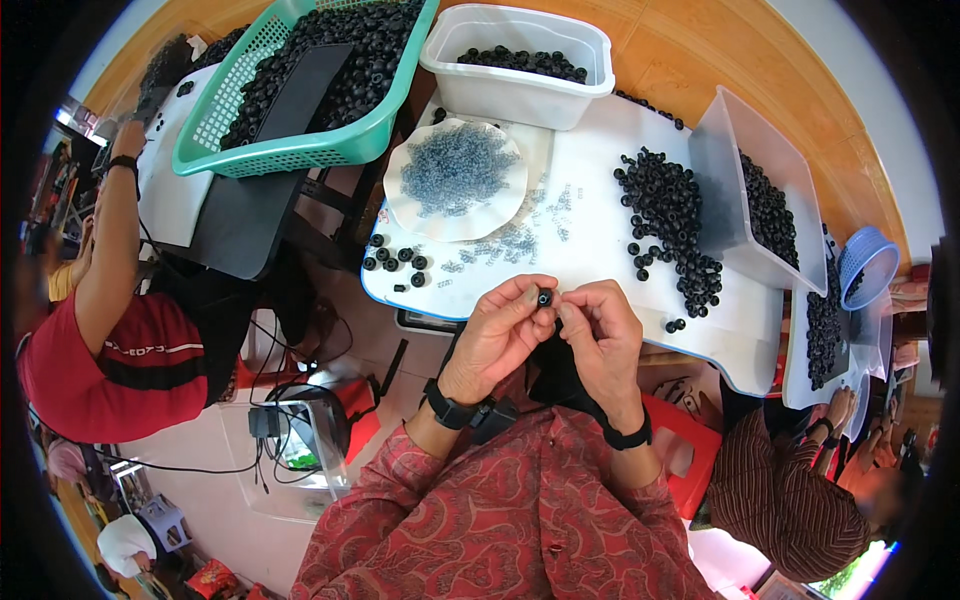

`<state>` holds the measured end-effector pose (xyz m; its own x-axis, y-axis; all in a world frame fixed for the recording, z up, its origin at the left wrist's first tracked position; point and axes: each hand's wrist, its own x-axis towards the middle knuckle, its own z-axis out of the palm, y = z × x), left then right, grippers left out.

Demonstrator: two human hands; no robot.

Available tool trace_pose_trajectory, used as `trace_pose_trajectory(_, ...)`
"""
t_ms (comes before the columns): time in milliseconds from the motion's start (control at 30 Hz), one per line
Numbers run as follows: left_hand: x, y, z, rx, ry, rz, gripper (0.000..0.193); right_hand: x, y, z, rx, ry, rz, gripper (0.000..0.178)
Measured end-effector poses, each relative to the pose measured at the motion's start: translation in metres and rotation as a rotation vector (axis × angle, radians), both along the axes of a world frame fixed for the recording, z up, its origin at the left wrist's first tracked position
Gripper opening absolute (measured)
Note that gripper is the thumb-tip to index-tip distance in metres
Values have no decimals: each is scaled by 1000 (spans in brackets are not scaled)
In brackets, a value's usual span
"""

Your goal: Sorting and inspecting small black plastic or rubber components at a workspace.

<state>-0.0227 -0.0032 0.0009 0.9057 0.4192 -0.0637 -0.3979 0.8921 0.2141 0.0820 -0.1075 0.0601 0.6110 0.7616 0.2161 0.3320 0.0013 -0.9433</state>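
Note:
My left hand (497, 335) is raised at the table's near edge, thumb and fingers closed on a small black round part (545, 298) with a hole in its end. Close beside it, my right hand (605, 335) has thumb and forefinger pinched together; whatever sits between them is too small to make out. Ahead lies a wavy-rimmed white plate (397, 205) heaped with tiny grey spring-like pieces (455, 168), more of them scattered on the white tabletop (590, 255). Several black round parts (390, 262) lie to the left, and a larger pile (660, 200) to the right.
A white bin (515, 98) of black parts stands behind the plate, with a translucent bin (735, 225) at right. The green basket (375, 150) at upper left is full of them. Co-workers sit on both sides, a red sleeve (70, 365) at left. Cables (265, 425) hang at lower left.

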Motion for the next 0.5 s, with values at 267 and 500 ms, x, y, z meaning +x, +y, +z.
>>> trace_pose_trajectory(267,2,-4,8,205,132,67,23,-2,2,0,66,197,6,6)
trace_pose_trajectory(500,0,-3,18,330,188,54,25,6,-2,2,31,435,10,9)
